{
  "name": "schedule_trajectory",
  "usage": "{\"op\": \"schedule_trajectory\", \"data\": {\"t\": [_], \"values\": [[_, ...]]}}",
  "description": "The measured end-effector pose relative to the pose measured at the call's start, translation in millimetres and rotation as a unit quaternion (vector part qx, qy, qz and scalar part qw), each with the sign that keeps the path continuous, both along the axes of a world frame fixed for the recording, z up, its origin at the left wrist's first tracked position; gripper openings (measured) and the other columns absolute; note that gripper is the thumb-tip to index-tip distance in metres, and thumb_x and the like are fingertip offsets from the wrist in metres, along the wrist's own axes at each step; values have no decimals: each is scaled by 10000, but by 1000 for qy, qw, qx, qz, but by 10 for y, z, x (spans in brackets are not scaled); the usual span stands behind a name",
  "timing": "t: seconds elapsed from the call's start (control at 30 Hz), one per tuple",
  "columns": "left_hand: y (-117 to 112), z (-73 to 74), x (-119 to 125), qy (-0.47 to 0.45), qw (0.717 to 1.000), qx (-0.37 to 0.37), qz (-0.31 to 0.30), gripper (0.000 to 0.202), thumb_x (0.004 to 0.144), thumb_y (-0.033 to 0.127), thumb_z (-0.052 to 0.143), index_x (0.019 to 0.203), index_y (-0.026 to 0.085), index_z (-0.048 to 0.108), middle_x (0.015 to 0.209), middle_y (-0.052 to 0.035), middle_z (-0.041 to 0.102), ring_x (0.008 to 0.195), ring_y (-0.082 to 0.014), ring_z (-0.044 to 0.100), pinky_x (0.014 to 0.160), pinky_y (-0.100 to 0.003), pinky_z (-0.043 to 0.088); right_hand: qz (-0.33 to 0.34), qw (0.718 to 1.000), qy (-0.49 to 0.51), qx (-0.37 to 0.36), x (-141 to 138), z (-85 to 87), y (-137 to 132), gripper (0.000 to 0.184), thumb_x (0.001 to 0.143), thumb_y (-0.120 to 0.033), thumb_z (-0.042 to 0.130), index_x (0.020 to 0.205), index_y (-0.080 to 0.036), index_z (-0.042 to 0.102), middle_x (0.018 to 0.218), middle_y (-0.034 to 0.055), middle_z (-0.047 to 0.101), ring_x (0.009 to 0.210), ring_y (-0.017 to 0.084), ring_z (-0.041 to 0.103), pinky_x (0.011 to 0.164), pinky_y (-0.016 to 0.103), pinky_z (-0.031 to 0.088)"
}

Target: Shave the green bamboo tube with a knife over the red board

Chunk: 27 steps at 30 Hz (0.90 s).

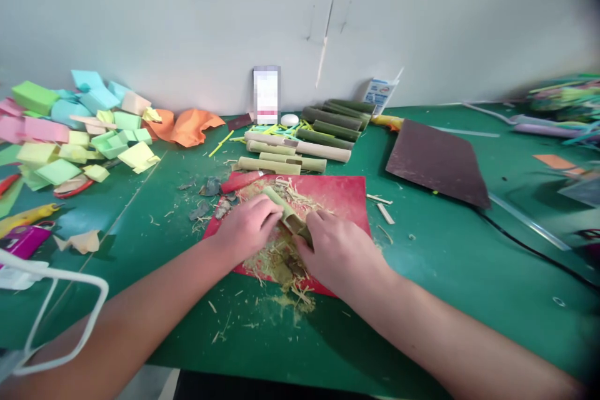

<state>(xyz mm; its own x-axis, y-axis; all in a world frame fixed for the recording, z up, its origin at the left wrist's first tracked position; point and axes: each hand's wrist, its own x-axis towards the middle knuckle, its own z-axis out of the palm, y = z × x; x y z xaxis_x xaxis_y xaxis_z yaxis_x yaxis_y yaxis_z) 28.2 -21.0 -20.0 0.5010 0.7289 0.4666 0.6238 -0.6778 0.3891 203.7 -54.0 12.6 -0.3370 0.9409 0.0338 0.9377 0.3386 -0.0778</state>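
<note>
Both of my hands grip one short green bamboo piece over a red mat on the green table. My left hand is closed on its far end. My right hand is wrapped round its near end, fingers curled. Pale shavings lie heaped under and between the hands. Whether the right hand also holds a tool is hidden.
Several cut bamboo lengths lie behind the mat, darker ones by the wall. Folded coloured paper is heaped at left, orange paper near it. A dark brown sheet and a black cable lie at right.
</note>
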Motion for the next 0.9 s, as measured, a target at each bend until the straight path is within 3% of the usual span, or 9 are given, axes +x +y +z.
{"op": "schedule_trajectory", "data": {"t": [0.1,0.23,0.4,0.53,0.67,0.77,0.9], "values": [[32,-15,-7,-8,1000,6,15,130,899,193,465,876,150,585,837,-67,621,809,-166,599,733,-310,492,-4,1000,-2,-3,10,1,21,186,854,-298,474,835,-143,575,812,79,621,700,197,606,528,286,332],[93,-47,-17,-21,999,-17,-23,112,891,191,485,892,156,591,836,-58,625,789,-151,602,709,-286,496,-14,1000,-5,-20,10,-4,29,165,849,-295,489,835,-152,569,814,73,623,706,195,609,527,283,335],[152,-33,-23,-34,999,6,15,126,880,185,500,781,155,573,781,-34,612,734,-134,585,694,-275,480,-5,1000,-6,-16,3,-14,25,162,850,-299,483,853,-157,561,821,72,613,726,209,611,536,288,347],[150,-18,-27,-11,999,-15,-30,129,886,181,487,789,155,567,757,-24,585,713,-122,565,666,-254,463,-9,1000,1,-26,-10,-4,21,143,835,-286,503,877,-161,558,836,68,611,744,204,607,549,284,360],[193,-24,-41,-42,999,16,14,166,883,185,487,730,155,543,731,-20,575,705,-126,556,683,-269,456,-9,999,-13,-30,-21,10,15,159,850,-291,487,887,-153,557,846,78,607,748,208,605,560,292,376],[246,-39,-63,-28,999,-4,-20,155,883,190,488,745,155,549,754,-25,583,701,-122,550,668,-259,452,-12,999,-13,-37,-26,2,11,158,844,-295,497,892,-156,554,855,73,606,746,214,608,551,294,378],[350,-68,-148,-40,997,37,54,182,871,205,502,701,155,542,686,-11,563,661,-128,532,669,-271,448,-11,999,-7,-32,-31,-12,4,163,839,-304,504,906,-160,543,868,72,604,766,218,610,566,299,394]]}}
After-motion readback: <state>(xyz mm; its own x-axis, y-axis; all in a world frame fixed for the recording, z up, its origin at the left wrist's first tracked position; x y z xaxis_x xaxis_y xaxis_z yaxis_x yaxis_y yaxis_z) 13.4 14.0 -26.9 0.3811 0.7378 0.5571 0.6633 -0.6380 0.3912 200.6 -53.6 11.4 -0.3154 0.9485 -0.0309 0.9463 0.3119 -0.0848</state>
